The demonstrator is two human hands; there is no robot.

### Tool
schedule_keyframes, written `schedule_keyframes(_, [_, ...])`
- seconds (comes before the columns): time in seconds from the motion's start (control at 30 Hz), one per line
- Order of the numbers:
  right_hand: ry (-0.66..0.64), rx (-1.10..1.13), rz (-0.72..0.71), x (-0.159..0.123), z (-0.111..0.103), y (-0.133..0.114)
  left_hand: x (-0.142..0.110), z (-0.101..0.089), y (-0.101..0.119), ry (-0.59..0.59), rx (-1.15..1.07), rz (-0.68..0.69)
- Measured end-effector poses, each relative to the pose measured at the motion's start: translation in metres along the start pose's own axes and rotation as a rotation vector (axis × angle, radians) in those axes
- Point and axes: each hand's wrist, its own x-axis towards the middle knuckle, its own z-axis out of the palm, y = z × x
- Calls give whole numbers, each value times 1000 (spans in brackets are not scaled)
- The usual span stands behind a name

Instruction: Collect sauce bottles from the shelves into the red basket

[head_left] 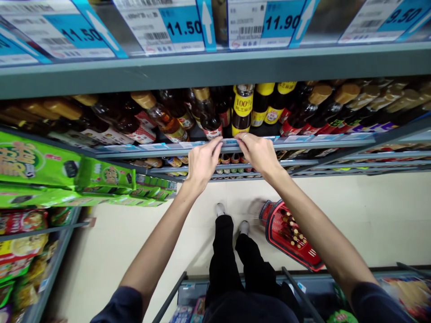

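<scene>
Notably, the left hand (202,162) and right hand (257,154), both half-closed, hook their fingers over the grey metal shelf edge (161,151) just below upright dark glass bottles with yellow caps (242,105), which could topple if that shelf is jolted.

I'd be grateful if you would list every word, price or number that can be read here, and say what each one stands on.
"11.50" on the far-left price tag
"11.50" on the second price tag
"11.90" on the third price tag
"9.50" on the far-right price tag
"100%" on a bottle's yellow label
Lettering on the green packets and the barcodes: too blurred or small to read.
</scene>
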Motion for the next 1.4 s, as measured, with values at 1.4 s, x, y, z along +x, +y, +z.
schedule_keyframes(1.4, [188,684,388,-5,13,6,-6,28,50,-274,-553,-242])
